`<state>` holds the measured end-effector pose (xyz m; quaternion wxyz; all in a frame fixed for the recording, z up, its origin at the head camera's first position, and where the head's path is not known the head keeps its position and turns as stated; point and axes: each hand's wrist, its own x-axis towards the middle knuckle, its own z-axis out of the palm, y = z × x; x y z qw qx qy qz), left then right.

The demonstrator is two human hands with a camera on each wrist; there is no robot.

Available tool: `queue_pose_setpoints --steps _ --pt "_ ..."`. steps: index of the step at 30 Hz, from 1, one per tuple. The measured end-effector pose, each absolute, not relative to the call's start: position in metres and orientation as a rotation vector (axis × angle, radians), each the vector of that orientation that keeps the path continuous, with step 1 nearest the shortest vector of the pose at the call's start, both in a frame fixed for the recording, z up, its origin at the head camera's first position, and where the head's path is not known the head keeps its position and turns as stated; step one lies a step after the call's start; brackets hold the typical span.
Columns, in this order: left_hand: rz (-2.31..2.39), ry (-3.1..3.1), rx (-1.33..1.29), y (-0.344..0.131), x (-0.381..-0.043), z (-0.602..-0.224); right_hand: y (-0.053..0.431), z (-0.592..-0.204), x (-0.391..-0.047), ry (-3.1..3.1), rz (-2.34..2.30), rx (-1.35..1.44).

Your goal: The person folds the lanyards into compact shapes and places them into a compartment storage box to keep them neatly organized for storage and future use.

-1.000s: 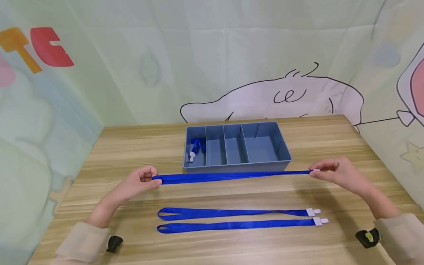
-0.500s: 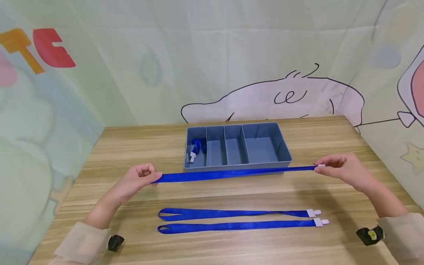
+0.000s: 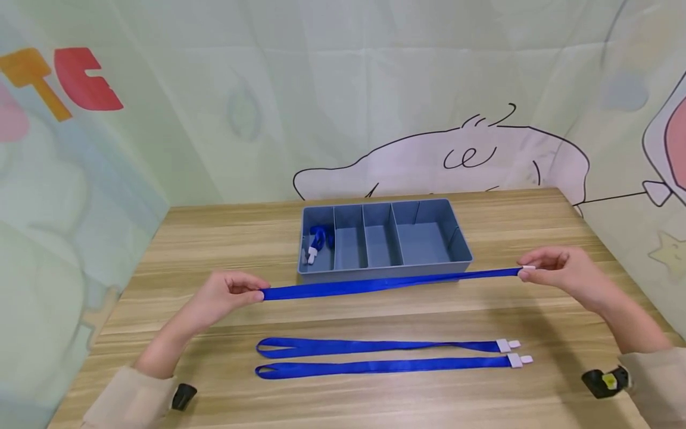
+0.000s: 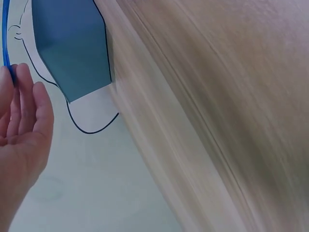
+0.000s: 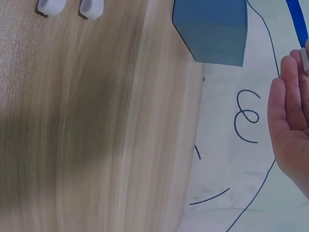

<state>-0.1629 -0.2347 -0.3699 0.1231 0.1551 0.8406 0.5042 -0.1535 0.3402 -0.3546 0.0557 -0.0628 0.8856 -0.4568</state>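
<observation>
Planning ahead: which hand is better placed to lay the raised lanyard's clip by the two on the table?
Likely the right hand: it pinches the clip end, nearer those clips; the left hand holds the opposite end.

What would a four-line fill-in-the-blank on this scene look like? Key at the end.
1. The left hand and right hand hold up a lanyard coloured ____.
2. On the table, ____ more lanyards lie side by side.
3. Their clips point toward the person's ____ side.
4. The box is divided into ____ compartments.

Missing words: blue; two; right; four.
</observation>
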Motion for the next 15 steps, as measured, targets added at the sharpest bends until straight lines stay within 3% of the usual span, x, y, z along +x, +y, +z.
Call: queue_pose_setpoints --steps 15 --pt "1.607 2.402 0.253 -0.224 -0.157 -0.356 0.349 -0.339 -0.159 2.570 -1.440 -0.173"
